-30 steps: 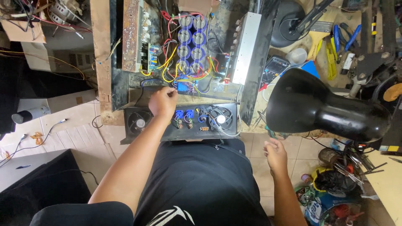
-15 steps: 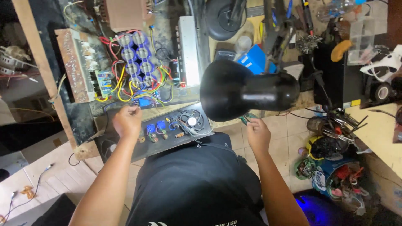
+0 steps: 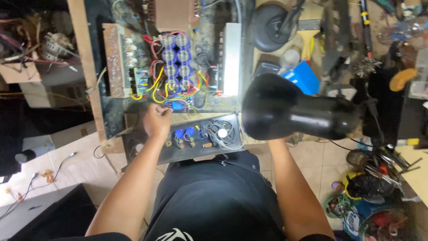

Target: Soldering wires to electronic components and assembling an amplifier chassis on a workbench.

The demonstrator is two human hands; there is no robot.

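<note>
From the head view, the left hand [image 3: 157, 120] rests at the near edge of the open metal amplifier box [image 3: 178, 67], its grip curled loosely around the tangle of yellow and red wires [image 3: 171, 91]. I cannot tell if it pinches one. Round blue can-shaped parts [image 3: 177, 56] stand in rows just beyond. The flat grey front panel with blue knobs [image 3: 200, 136] lies tilted just beside the hand. The right hand is hidden behind the smooth black bell-shaped lamp shade [image 3: 285, 109], so its grip cannot be seen. A wooden bench [image 3: 82, 67] carries the box.
</note>
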